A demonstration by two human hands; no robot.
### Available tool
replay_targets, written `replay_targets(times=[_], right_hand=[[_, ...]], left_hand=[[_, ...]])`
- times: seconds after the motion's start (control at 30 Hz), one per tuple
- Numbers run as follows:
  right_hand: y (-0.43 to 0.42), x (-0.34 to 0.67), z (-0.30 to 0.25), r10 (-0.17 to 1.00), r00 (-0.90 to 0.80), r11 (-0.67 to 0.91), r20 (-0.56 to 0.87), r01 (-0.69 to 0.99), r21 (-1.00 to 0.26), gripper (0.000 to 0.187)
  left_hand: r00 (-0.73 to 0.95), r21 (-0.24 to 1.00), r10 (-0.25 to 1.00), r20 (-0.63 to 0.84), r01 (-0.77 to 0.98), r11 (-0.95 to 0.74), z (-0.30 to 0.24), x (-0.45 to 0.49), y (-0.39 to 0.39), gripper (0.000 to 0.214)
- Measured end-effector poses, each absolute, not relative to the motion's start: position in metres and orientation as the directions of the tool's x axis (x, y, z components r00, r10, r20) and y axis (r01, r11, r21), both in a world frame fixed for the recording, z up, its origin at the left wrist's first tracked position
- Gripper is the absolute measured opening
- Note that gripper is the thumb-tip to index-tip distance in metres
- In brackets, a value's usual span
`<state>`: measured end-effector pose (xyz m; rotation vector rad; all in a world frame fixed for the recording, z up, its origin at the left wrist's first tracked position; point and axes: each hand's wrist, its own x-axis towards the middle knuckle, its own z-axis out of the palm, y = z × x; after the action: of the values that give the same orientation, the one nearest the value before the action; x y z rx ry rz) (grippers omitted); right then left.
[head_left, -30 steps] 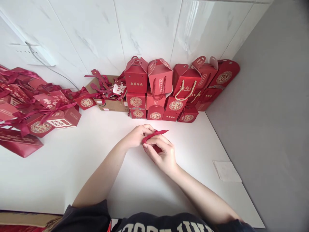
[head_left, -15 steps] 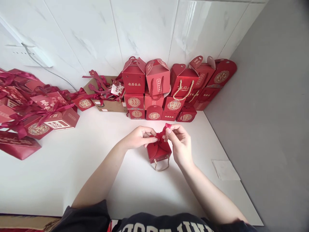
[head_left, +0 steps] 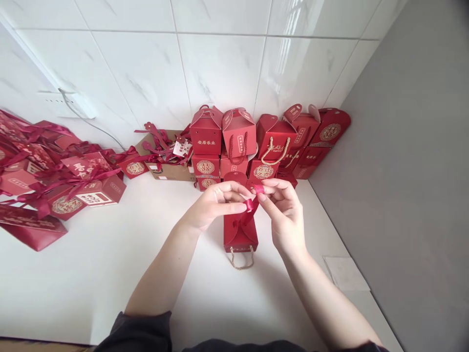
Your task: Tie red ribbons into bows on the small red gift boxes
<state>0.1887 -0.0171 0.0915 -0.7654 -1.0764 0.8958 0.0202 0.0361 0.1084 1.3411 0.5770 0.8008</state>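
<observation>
A small red gift box (head_left: 240,238) stands on the white table in front of me, its curved top flaps folded together. A gold rope handle (head_left: 242,267) hangs from its near side. From the top of the box rises a red ribbon (head_left: 250,215). My left hand (head_left: 216,205) pinches one part of this ribbon between thumb and fingers. Another part is gripped by my right hand (head_left: 284,210), slightly higher and to the right. Both hands are above the box, close together. The far side of the box is partly hidden by my fingers.
Stacked red gift boxes (head_left: 206,139) stand against the tiled wall. Beside them, a cardboard box (head_left: 170,171) holds ribbons and tags. Several ribbon-tied red boxes (head_left: 98,186) are heaped at the left. A grey wall (head_left: 403,171) borders the table's right side, near a white square (head_left: 346,274).
Both hands have lifted from the box top, drawing the ribbon upward; the left has also shifted right. The camera view has tilted up a little, showing more wall.
</observation>
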Motion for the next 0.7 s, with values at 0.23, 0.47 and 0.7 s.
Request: replay_targets(times=[0.23, 0.47, 0.7], right_hand=[[-0.012, 0.195, 0.103, 0.852, 0.188, 0.514, 0.489, -0.118, -0.850, 0.022], [-0.016, 0.188, 0.116, 0.713, 0.222, 0.643, 0.665, 0.172, -0.747, 0.023], [-0.013, 0.178, 0.120, 0.664, 0.222, 0.649, 0.714, 0.303, -0.698, 0.013]], left_hand=[[0.460, 0.899, 0.839, 0.291, -0.430, -0.077, 0.129, 0.034, 0.034, 0.027], [0.216, 0.812, 0.884, 0.415, -0.527, -0.253, 0.146, 0.051, 0.030, 0.027], [0.152, 0.837, 0.914, 0.376, -0.480, -0.265, 0.158, 0.064, 0.032, 0.023]])
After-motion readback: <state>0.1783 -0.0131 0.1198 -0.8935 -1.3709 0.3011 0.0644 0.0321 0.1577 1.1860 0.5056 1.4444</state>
